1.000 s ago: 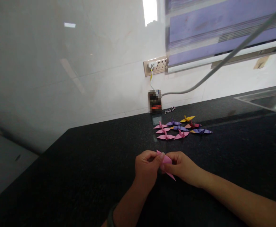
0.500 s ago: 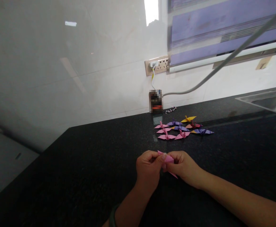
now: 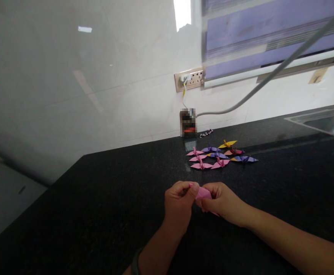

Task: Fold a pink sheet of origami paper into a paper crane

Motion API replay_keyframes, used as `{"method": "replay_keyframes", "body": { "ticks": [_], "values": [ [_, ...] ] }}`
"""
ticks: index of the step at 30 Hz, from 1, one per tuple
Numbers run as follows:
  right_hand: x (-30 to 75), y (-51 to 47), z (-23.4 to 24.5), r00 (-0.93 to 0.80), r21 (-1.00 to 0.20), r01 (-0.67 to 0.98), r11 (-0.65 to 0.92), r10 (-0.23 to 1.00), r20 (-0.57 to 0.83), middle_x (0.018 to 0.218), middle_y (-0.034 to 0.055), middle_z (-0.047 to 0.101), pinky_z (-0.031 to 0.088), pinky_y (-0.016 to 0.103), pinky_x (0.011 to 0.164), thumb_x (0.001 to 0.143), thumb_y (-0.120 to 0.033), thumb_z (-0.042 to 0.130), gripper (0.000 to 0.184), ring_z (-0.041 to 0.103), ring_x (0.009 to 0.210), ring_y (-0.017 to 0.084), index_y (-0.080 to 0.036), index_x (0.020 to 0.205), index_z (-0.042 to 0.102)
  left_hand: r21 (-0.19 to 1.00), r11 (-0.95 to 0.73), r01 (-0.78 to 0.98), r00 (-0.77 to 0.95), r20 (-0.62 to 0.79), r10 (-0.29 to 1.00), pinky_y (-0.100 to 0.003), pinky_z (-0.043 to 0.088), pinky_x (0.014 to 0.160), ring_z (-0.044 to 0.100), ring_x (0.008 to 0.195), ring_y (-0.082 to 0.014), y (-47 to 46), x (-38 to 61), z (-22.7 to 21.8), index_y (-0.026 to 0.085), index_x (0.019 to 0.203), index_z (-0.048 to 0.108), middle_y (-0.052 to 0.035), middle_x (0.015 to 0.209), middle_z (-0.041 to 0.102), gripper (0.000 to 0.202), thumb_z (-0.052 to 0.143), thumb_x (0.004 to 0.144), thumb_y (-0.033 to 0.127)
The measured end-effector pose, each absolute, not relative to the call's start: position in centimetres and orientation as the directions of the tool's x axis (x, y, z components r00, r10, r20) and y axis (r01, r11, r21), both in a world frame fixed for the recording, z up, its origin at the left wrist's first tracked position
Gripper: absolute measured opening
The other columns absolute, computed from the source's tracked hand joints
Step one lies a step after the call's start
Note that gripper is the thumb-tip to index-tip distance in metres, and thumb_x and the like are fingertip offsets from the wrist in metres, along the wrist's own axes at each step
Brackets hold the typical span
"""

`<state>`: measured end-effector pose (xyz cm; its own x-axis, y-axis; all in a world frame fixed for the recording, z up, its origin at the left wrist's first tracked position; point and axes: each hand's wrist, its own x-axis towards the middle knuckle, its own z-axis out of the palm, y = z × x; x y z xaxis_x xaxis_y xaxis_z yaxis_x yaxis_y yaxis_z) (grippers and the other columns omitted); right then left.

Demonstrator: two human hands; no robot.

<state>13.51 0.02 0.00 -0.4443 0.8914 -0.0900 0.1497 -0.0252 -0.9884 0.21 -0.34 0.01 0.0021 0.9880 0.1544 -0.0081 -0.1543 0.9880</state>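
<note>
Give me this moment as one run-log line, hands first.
left hand: pinching pink paper | right hand: pinching same paper | beyond hands: paper cranes on black counter

A black speckled countertop (image 3: 112,191) carries nine paper cranes (image 3: 201,166), pink, purple, yellow and reddish, bunched together; behind them lies a black-and-white strand (image 3: 206,133).
</note>
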Motion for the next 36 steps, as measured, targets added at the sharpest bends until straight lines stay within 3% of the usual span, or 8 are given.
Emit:
{"method": "replay_keyframes", "body": {
  "ticks": [12,16,21,31,36],
  "values": [
    [12.87,-0.17,-0.54,-0.397,-0.992,0.127,0.014,0.917,-0.038,0.044,-0.0065,0.036,0.019,0.018,0.037,0.070,-0.023,0.052,0.020,0.028,0.039,0.004,-0.014,0.053,0.046,0.961,-0.236,0.144,-0.048,0.245,0.968,-0.023,0.041,0.056,0.051,0.058,-0.0120,-0.51,0.28,0.27,0.014,0.059,0.062,-0.0011,0.059,0.055,0.017,0.059,0.068,0.028],
    [12.99,-0.15,-0.56,-0.388,-0.987,0.134,0.087,0.921,0.029,0.046,-0.0050,0.040,0.024,0.018,0.041,0.070,-0.023,0.053,0.020,0.032,0.043,0.006,-0.013,0.052,0.049,0.963,-0.229,0.145,-0.071,0.241,0.968,-0.023,0.041,0.057,0.052,0.059,-0.0122,-0.62,0.43,0.29,0.014,0.059,0.062,-0.0014,0.060,0.056,0.017,0.059,0.068,0.028],
    [13.12,-0.06,-0.91,-0.415,-0.997,0.068,0.041,0.910,0.009,0.054,-0.0022,0.049,0.030,0.019,0.047,0.071,-0.028,0.055,0.020,0.041,0.049,0.008,-0.013,0.059,0.053,0.977,-0.175,0.125,-0.120,0.190,0.974,-0.024,0.042,0.057,0.052,0.059,-0.0124,-0.36,0.22,0.21,0.014,0.061,0.062,-0.0017,0.060,0.057,0.018,0.060,0.067,0.030],
    [13.14,-0.15,-0.75,-0.408,-0.992,0.124,0.032,0.913,-0.021,0.053,-0.0021,0.048,0.028,0.019,0.045,0.074,-0.033,0.053,0.025,0.039,0.047,0.007,-0.012,0.060,0.054,0.981,-0.174,0.087,-0.166,0.186,0.968,-0.023,0.040,0.056,0.049,0.058,-0.0111,-0.18,-0.13,0.32,0.013,0.063,0.062,-0.0007,0.059,0.056,0.020,0.058,0.068,0.032],
    [13.46,-0.19,-0.72,-0.414,-0.991,0.124,0.055,0.910,-0.002,0.056,-0.0002,0.053,0.034,0.019,0.049,0.075,-0.037,0.051,0.028,0.045,0.051,0.009,-0.013,0.063,0.056,0.982,-0.176,0.069,-0.237,0.188,0.953,-0.022,0.039,0.054,0.048,0.055,-0.0100,0.04,-0.22,0.72,0.013,0.062,0.062,0.0005,0.057,0.055,0.020,0.060,0.067,0.032]
  ]
}}
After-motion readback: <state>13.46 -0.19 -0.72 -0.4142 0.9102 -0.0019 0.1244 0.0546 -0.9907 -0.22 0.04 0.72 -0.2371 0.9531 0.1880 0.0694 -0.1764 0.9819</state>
